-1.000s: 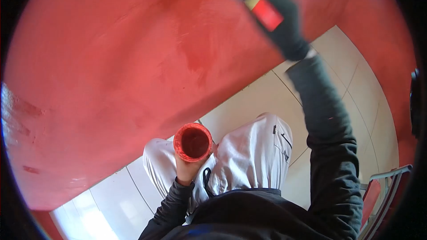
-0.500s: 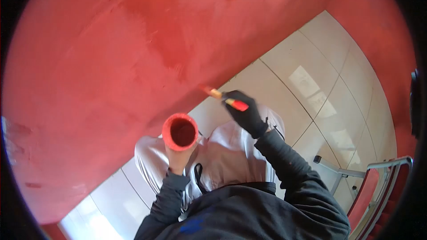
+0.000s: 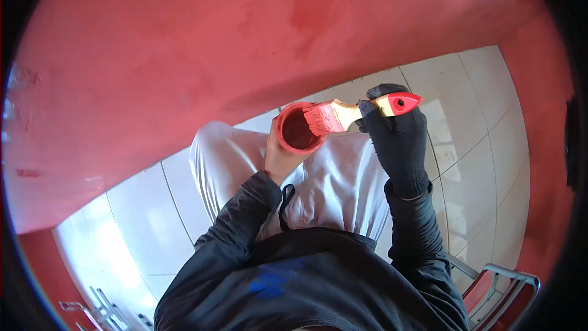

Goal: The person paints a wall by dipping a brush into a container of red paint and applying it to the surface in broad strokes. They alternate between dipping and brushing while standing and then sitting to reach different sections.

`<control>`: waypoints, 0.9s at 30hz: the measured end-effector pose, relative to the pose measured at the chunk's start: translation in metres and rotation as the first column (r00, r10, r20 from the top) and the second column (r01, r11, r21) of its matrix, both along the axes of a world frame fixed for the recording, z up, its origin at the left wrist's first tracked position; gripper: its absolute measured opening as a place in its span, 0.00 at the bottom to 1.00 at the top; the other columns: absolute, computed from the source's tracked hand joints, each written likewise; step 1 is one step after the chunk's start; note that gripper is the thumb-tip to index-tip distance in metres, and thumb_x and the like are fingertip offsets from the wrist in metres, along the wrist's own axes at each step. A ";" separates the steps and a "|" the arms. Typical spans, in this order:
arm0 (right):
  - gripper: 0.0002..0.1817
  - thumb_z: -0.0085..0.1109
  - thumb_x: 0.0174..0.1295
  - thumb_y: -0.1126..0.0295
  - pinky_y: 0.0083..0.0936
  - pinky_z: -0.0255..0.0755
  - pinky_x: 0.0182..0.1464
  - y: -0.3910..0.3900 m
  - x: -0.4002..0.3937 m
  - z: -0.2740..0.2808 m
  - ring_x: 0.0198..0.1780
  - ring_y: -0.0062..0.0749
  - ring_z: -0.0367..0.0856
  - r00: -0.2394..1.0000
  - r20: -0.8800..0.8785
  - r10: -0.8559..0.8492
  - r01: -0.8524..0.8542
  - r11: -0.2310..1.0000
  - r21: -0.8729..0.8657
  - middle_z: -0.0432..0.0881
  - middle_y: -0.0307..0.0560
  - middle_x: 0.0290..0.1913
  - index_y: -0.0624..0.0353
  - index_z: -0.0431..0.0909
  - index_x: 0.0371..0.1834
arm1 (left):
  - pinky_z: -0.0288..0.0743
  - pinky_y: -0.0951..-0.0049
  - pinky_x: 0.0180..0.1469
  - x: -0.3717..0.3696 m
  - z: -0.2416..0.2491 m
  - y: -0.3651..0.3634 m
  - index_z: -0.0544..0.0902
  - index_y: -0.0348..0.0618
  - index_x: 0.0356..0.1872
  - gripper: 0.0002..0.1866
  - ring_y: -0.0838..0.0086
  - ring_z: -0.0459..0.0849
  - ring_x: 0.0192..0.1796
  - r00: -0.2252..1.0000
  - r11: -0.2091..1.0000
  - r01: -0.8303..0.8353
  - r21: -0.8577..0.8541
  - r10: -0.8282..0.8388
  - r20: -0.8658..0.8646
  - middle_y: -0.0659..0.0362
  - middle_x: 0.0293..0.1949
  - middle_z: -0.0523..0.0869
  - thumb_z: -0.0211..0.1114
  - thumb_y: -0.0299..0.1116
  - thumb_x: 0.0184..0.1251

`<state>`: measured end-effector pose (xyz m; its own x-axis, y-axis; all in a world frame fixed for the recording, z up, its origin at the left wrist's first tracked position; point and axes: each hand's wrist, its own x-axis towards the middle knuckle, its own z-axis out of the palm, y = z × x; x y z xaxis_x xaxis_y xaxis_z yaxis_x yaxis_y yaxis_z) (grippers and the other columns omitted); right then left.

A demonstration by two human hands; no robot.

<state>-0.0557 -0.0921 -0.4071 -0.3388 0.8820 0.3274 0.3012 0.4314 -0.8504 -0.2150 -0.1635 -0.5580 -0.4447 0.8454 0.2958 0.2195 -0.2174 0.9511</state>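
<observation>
My left hand [image 3: 282, 154], bare, is wrapped round a red container [image 3: 282, 132] held above my lap, its round mouth facing up and dark red paint [image 3: 297, 130] inside. In my right hand [image 3: 399, 138], which wears a black glove, is a paintbrush [image 3: 348, 113] gripped by its handle. The brush lies almost level, red end of the handle to the right, its red-coated bristles over the right rim of the container. Whether the bristles touch the rim I cannot tell.
A red wall [image 3: 184, 55] with darker patches spans the top and left. Pale floor tiles [image 3: 147, 208] run along its foot. Metal-framed furniture with red panels [image 3: 481, 288] stands at the lower right, and metal frames [image 3: 104, 309] show at the lower left.
The brush has moved from near the wall to the container's rim, in my right hand. The container, in my left hand, appears higher and further right. The view has turned.
</observation>
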 end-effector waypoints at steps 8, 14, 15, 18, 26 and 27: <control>0.10 0.67 0.53 0.72 0.25 0.75 0.36 -0.006 -0.041 -0.008 0.32 0.40 0.83 0.977 0.211 0.037 -0.072 0.984 0.161 0.82 0.49 0.31 0.62 0.78 0.36 | 0.75 0.71 0.53 -0.010 0.002 -0.006 0.71 0.38 0.54 0.38 0.70 0.79 0.52 0.999 0.998 -0.053 0.033 0.053 -0.011 0.53 0.51 0.79 0.82 0.31 0.38; 0.11 0.64 0.56 0.66 0.27 0.75 0.35 -0.005 -0.058 -0.016 0.31 0.43 0.82 0.941 0.315 0.125 -0.178 0.973 0.148 0.81 0.50 0.30 0.61 0.78 0.36 | 0.75 0.70 0.53 -0.018 -0.008 -0.007 0.70 0.39 0.53 0.40 0.68 0.79 0.52 0.996 0.998 -0.059 0.028 0.057 0.063 0.53 0.51 0.78 0.83 0.33 0.36; 0.12 0.64 0.56 0.65 0.28 0.75 0.35 -0.005 -0.060 -0.019 0.31 0.43 0.82 0.933 0.330 0.145 -0.209 0.964 0.165 0.81 0.51 0.30 0.61 0.77 0.37 | 0.75 0.70 0.53 -0.018 0.000 -0.009 0.70 0.38 0.53 0.40 0.68 0.79 0.52 0.996 0.997 -0.072 0.039 0.070 0.051 0.53 0.50 0.78 0.83 0.32 0.36; 0.12 0.63 0.57 0.64 0.28 0.75 0.35 -0.004 -0.066 -0.025 0.31 0.44 0.82 0.914 0.369 0.169 -0.233 0.963 0.135 0.81 0.51 0.30 0.60 0.77 0.37 | 0.74 0.70 0.53 -0.021 0.002 -0.012 0.69 0.37 0.53 0.40 0.69 0.78 0.52 0.995 0.998 -0.060 0.013 0.059 0.085 0.53 0.50 0.78 0.83 0.31 0.36; 0.13 0.62 0.58 0.62 0.32 0.75 0.35 -0.002 -0.078 -0.042 0.32 0.46 0.82 0.904 0.375 0.204 -0.268 0.955 0.126 0.81 0.52 0.30 0.60 0.77 0.38 | 0.73 0.70 0.54 -0.023 0.002 -0.011 0.68 0.37 0.54 0.40 0.69 0.78 0.52 0.994 0.997 -0.054 0.055 0.049 0.101 0.53 0.51 0.77 0.82 0.28 0.35; 0.13 0.62 0.58 0.62 0.32 0.75 0.34 -0.002 -0.079 -0.044 0.32 0.46 0.82 0.899 0.385 0.210 -0.271 0.956 0.111 0.81 0.52 0.30 0.59 0.76 0.38 | 0.73 0.70 0.55 -0.023 0.002 -0.010 0.68 0.37 0.54 0.40 0.69 0.78 0.52 0.990 0.995 -0.046 0.089 0.033 0.139 0.53 0.51 0.77 0.82 0.28 0.35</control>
<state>-0.1350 -0.0941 -0.4507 -0.6563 0.7056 0.2673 0.4474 0.6492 -0.6151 -0.2384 -0.1738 -0.5558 -0.5190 0.7984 0.3054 0.0985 -0.2990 0.9492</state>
